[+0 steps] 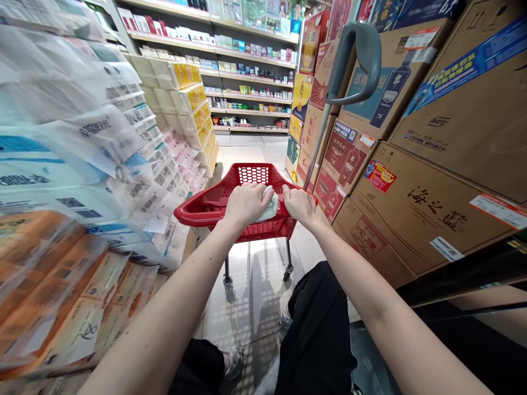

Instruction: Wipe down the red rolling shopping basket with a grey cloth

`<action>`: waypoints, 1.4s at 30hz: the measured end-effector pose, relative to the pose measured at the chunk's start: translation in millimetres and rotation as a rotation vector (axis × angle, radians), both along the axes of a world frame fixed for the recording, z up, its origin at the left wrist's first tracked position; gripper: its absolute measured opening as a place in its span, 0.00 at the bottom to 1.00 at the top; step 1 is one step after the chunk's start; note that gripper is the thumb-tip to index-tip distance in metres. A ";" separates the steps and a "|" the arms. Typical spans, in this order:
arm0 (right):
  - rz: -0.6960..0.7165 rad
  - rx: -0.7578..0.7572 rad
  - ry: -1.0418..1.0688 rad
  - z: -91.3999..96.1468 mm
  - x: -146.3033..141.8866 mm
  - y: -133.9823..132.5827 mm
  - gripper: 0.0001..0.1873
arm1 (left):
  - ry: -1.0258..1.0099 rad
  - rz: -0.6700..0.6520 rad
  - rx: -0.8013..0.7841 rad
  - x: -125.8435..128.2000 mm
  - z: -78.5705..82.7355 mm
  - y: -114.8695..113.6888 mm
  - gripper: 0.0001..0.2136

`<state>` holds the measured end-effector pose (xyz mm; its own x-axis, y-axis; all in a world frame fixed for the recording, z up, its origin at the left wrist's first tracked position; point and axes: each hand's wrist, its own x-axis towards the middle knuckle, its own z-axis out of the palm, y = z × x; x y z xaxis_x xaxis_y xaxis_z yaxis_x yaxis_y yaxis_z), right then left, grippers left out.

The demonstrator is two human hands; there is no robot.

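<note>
**Store aisle with one red shopping cart (pixel 197 216) and two hands on it**

Shelves (pixel 255 60) of small goods cross the back of a shop aisle with a pale tiled floor (pixel 242 144). One cart stands at the middle, directly before the person. Two bare hands rest on its near edge: the left hand (pixel 242 206) is curled over one pale, crumpled cloth (pixel 269 206) against the cart, and the right hand (pixel 299 204) is closed around the edge just beside it. Two wheels (pixel 227 281) show below.

The arms hide part of the cart, and the cloth is partly covered by fingers. One pole (pixel 316 153) with a grey loop handle (pixel 370 60) rises behind the right hand; its lower end is hidden. Blurred tissue packs (pixel 181 104), cut off at left, and stacked cardboard boxes (pixel 432 211) at right narrow the aisle. Two shoes (pixel 234 363) are partly visible below.
</note>
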<state>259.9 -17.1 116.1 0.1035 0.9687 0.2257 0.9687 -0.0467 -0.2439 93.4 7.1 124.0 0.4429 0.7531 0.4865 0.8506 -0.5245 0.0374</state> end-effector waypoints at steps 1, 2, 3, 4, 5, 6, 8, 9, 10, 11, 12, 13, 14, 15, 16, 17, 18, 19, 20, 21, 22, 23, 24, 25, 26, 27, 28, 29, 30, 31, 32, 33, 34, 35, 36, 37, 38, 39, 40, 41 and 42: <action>0.002 -0.004 -0.005 0.3 0.0 -0.3 0.40 | 0.000 -0.024 -0.003 -2.4 0.4 0.2 0.23; 0.006 -0.008 -0.011 0.5 0.0 -0.7 0.40 | 0.004 -0.054 -0.010 -5.6 1.0 1.1 0.23; 0.013 -0.012 -0.018 0.5 -0.2 -1.2 0.40 | 0.009 -0.084 -0.018 -9.3 1.8 2.5 0.23; 0.022 -0.012 -0.026 0.5 -0.3 -1.6 0.40 | 0.017 -0.110 -0.028 -13.2 2.6 4.4 0.23; 0.031 -0.009 -0.033 0.4 -0.4 -2.1 0.40 | 0.025 -0.127 -0.037 -16.8 3.3 6.4 0.23; 0.039 -0.005 -0.040 0.2 -0.3 -2.4 0.40 | 0.032 -0.133 -0.042 -19.7 3.9 8.2 0.23; 0.046 0.009 -0.050 -0.1 0.1 -3.1 0.40 | 0.035 -0.115 -0.044 -22.7 4.4 10.3 0.24; 0.048 0.012 -0.054 -0.2 0.4 -3.3 0.40 | 0.032 -0.097 -0.042 -22.5 4.3 10.5 0.24; 0.050 0.013 -0.058 -0.1 0.7 -3.5 0.40 | 0.028 -0.078 -0.037 -21.4 4.0 10.1 0.25; 0.050 0.012 -0.063 0.0 1.1 -3.8 0.40 | 0.023 -0.057 -0.032 -19.6 3.6 9.5 0.25; 0.052 0.010 -0.068 0.1 1.4 -3.9 0.40 | 0.020 -0.039 -0.029 -17.4 3.2 8.8 0.25; 0.054 0.010 -0.072 0.2 1.6 -4.1 0.39 | 0.018 -0.024 -0.030 -15.1 2.9 8.3 0.25; 0.057 0.010 -0.077 0.3 1.7 -4.2 0.39 | 0.018 -0.011 -0.036 -12.9 2.7 8.1 0.25; 0.060 0.012 -0.081 0.3 1.8 -4.2 0.39 | 0.021 0.002 -0.048 -10.9 2.6 8.2 0.24; 0.061 0.013 -0.085 0.1 1.9 -4.1 0.39 | 0.025 0.013 -0.061 -9.3 2.6 8.6 0.24; 0.061 0.012 -0.090 -0.2 1.9 -3.8 0.39 | 0.028 0.022 -0.073 -8.1 2.6 9.1 0.24; 0.059 0.013 -0.094 -0.7 2.0 -3.4 0.39 | 0.029 0.029 -0.079 -7.2 2.8 9.5 0.24; 0.057 0.014 -0.098 -1.4 2.2 -2.8 0.39 | 0.026 0.034 -0.077 -6.6 2.9 9.5 0.24; 0.056 0.017 -0.102 -2.0 2.3 -2.2 0.39 | 0.018 0.037 -0.068 -6.2 2.9 9.2 0.24; 0.055 0.023 -0.104 -2.7 2.4 -1.6 0.39 | 0.006 0.039 -0.055 -6.1 2.9 8.3 0.24; 0.058 0.031 -0.107 -3.3 2.4 -1.1 0.39 | -0.008 0.044 -0.041 -6.1 2.9 7.0 0.24; 0.060 0.038 -0.110 -3.7 2.3 -0.9 0.39 | -0.024 0.052 -0.029 -6.2 2.7 5.4 0.25; 0.060 0.043 -0.114 -3.9 2.2 -0.8 0.39 | -0.039 0.064 -0.019 -6.6 2.4 3.7 0.25; 0.061 0.047 -0.117 -3.9 2.0 -1.0 0.38 | -0.055 0.078 -0.010 -7.0 2.0 2.0 0.26; 0.061 0.047 -0.120 -3.7 1.9 -1.4 0.38 | -0.071 0.093 -0.001 -7.7 1.5 0.6 0.26; 0.062 0.042 -0.121 -3.4 1.7 -1.9 0.38 | -0.088 0.112 0.007 -8.7 0.8 -0.4 0.26; 0.065 0.037 -0.120 -3.0 1.7 -2.4 0.38 | -0.105 0.135 0.016 -9.9 0.0 -0.9 0.27; 0.067 0.033 -0.117 -2.7 1.8 -2.9 0.38 | -0.121 0.163 0.022 -11.4 -0.9 -0.9 0.27; 0.069 0.030 -0.114 -2.5 1.9 -3.2 0.38 | -0.135 0.195 0.024 -13.3 -1.9 -0.5 0.28; 0.069 0.029 -0.111 -2.5 2.1 -3.3 0.39 | -0.146 0.225 0.022 -15.5 -2.9 0.0 0.28; 0.067 0.029 -0.111 -2.6 2.4 -3.1 0.39 | -0.156 0.246 0.017 -18.0 -4.0 0.6 0.29; 0.064 0.032 -0.112 -3.0 2.6 -2.6 0.39 | -0.165 0.252 0.009 -20.7 -5.0 1.0 0.29; 0.062 0.036 -0.114 -3.6 3.0 -2.0 0.39 | -0.171 0.241 -0.001 -23.7 -6.0 1.1 0.29; 0.063 0.041 -0.115 -4.4 3.3 -1.3 0.39 | -0.175 0.219 -0.011 -26.9 -6.8 0.8 0.28; 0.069 0.048 -0.116 -5.3 3.6 -0.4 0.39 | -0.175 0.191 -0.021 -30.4 -7.4 0.2 0.28; 0.074 0.056 -0.116 -6.4 4.0 0.4 0.39 | -0.171 0.165 -0.031 -34.3 -7.8 -0.5 0.28; 0.079 0.063 -0.117 -7.5 4.4 1.3 0.39 | -0.166 0.144 -0.040 -38.7 -8.1 -1.0 0.28; 0.082 0.071 -0.118 -8.8 4.9 2.0 0.38 | -0.158 0.129 -0.053 -43.9 -8.1 -1.1 0.28; 0.082 0.080 -0.120 -10.1 5.3 2.7 0.38 | -0.147 0.121 -0.072 -49.8 -8.0 -0.6 0.28; 0.082 0.092 -0.122 -11.5 5.8 3.3 0.38 | -0.136 0.125 -0.096 -56.4 -7.6 0.8 0.28; 0.083 0.105 -0.124 -12.8 6.3 3.8 0.38 | -0.121 0.144 -0.129 -63.7 -7.2 2.9 0.28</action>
